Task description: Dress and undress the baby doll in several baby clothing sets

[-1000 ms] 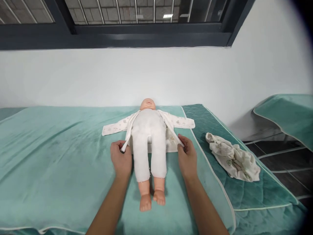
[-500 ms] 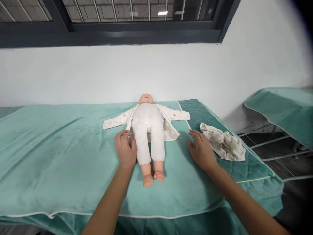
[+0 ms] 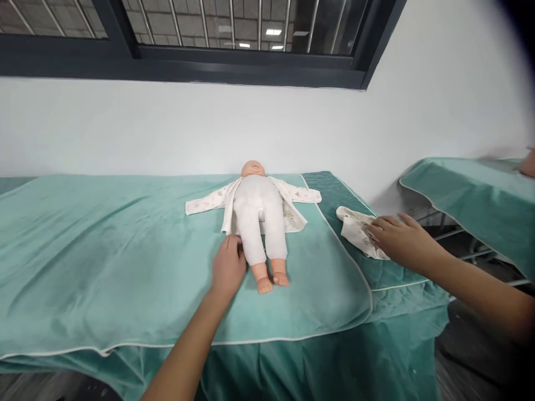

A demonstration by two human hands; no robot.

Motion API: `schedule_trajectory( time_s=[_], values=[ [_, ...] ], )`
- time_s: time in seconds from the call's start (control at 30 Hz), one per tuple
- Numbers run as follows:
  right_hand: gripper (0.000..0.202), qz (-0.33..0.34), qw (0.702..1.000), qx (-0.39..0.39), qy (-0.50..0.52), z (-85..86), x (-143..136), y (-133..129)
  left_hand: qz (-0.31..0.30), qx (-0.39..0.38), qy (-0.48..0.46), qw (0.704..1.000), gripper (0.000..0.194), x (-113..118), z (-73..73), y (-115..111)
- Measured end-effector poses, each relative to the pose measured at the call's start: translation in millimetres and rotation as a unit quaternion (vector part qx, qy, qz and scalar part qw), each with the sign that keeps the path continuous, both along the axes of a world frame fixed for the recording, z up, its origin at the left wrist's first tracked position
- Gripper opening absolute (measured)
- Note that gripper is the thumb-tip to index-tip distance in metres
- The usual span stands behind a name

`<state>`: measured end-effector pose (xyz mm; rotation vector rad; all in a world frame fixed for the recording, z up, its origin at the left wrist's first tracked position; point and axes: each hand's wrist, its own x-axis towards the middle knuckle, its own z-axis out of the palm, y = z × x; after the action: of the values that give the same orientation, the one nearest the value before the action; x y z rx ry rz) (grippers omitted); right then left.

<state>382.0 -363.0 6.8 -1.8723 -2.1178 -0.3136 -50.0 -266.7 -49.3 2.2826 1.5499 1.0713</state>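
Since the earlier frames the right hand (image 3: 399, 240) has left the jacket's edge and swung out to the crumpled garment (image 3: 355, 229), right of centre in the frame. The left hand (image 3: 229, 266) has stayed low beside the doll (image 3: 259, 197), and the jacket (image 3: 296, 219), pinched at both fronts a second ago, now lies slack.

From where I'm standing, the doll is in the middle of the frame, on its back on the pale green cover (image 3: 125, 267), head towards the wall (image 3: 200, 125) and bare feet towards the person. The open jacket is spread under its trunk, both sleeves stretched out sideways. The garment sits apart from it, on the darker quilted cover (image 3: 349, 195).

As for the grip, the right fingers are draped over the garment, and I can't tell whether they have closed on any cloth. The left fingers are curled by the jacket's lower corner, against the doll's leg or just beside it; whether they pinch anything is hidden too.

The garment looks light, thin and limp, so it would give no resistance and its folds could slip; I'd gather a good pinch of the bunched middle, or take an edge to open it out. The doll's body looks softer and bulkier than its smooth head and feet, and is best held around the trunk, with the head supported.
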Motion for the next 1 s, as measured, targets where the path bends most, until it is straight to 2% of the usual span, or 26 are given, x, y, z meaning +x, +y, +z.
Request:
schedule_trajectory(
  time_s=[0.1,0.2,0.23,0.33,0.43,0.6,0.77,0.87,1.0],
  values=[
    [0.027,0.069,0.996,-0.046,0.010,-3.2,-53,1,0.006,-0.028,0.063,0.998,0.016,3,8.7,11],
    [0.038,0.156,0.985,-0.072,0.020,-17.0,-119,11,0.015,-0.042,0.099,0.994,0.013,4,12.0,17],
    [0.040,0.165,0.984,-0.058,0.029,-22.8,-139,18,0.017,-0.043,0.104,0.994,0.012,3,12.0,18],
    [0.041,0.145,0.986,-0.001,0.076,-38.7,-182,45,0.018,-0.037,0.108,0.993,0.012,2,10.5,18],
    [0.027,0.109,0.989,0.017,0.095,-47.7,-198,70,0.021,-0.035,0.115,0.993,0.015,1,10.2,15],
    [0.010,0.079,0.995,0.018,0.056,-49.1,-198,78,0.041,-0.045,0.131,0.989,0.018,4,12.6,10],
    [0.018,0.097,0.995,0.011,0.020,-40.6,-188,65,0.049,-0.038,0.075,0.995,0.016,1,9.7,10],
    [0.029,0.088,0.996,0.012,-0.023,-29.0,-150,55,0.018,-0.021,-0.014,1.000,0.015,-6,5.3,12],
    [0.044,0.017,0.989,-0.012,-0.145,-9.4,-65,36,-0.031,0.022,-0.100,0.994,0.016,-13,3.2,2]
  ],
)
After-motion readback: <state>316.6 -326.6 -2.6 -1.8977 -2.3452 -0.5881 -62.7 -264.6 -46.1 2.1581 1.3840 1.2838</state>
